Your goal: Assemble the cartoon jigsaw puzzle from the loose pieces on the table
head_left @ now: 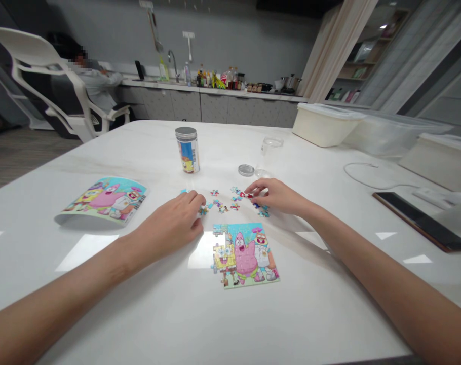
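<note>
A partly joined jigsaw puzzle (249, 256) lies flat in front of me, with a yellow, a pink and a brown cartoon figure; its left edge is ragged. Beyond it, loose puzzle pieces (235, 206) are scattered between my hands. My left hand (183, 215) rests at the left end of the pieces, fingers curled down and closed; a piece shows at its fingertips, but what it grips is hidden. On the right side, my right hand (272, 195) has thumb and forefinger closed around a small red and blue puzzle piece (249, 195) among the others.
A curled picture sheet (107, 201) lies left. Farther back stand a lidded jar (187, 150), a clear open jar (270, 156) and a metal lid (246, 170). Plastic bins (325, 124), a cable (361, 180) and a phone (420, 218) lie right. A person (97, 86) sits beyond the table.
</note>
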A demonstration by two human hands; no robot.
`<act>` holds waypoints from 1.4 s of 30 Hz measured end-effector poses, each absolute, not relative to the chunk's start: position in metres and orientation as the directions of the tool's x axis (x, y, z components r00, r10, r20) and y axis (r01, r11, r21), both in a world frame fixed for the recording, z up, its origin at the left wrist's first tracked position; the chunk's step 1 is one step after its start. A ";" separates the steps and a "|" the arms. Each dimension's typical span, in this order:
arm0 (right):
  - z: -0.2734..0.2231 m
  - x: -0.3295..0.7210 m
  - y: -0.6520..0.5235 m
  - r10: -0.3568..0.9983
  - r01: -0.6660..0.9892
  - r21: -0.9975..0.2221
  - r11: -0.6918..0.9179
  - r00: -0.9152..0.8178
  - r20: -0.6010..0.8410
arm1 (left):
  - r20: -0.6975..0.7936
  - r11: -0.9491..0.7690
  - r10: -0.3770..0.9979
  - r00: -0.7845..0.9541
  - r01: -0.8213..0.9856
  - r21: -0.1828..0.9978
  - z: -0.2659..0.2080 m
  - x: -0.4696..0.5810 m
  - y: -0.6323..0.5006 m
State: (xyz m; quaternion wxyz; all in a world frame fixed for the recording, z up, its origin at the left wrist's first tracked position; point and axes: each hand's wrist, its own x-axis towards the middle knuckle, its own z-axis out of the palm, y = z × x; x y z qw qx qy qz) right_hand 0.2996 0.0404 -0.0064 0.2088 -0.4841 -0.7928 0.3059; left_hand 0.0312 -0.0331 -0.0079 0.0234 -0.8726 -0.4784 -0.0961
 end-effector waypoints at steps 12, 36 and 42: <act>-0.013 0.296 0.038 0.878 0.691 -0.560 0.457 -0.452 0.159 | 0.187 -0.551 0.824 0.534 0.833 0.047 -0.007 0.033 -0.034; -0.013 0.293 0.032 0.800 0.692 -0.403 0.599 -0.532 0.277 | 0.182 -0.544 0.826 0.533 0.839 0.014 -0.007 0.033 -0.036; -0.016 0.294 0.033 0.800 0.700 -0.387 0.600 -0.523 0.296 | 0.176 -0.542 0.830 0.528 0.839 0.038 -0.005 0.034 -0.035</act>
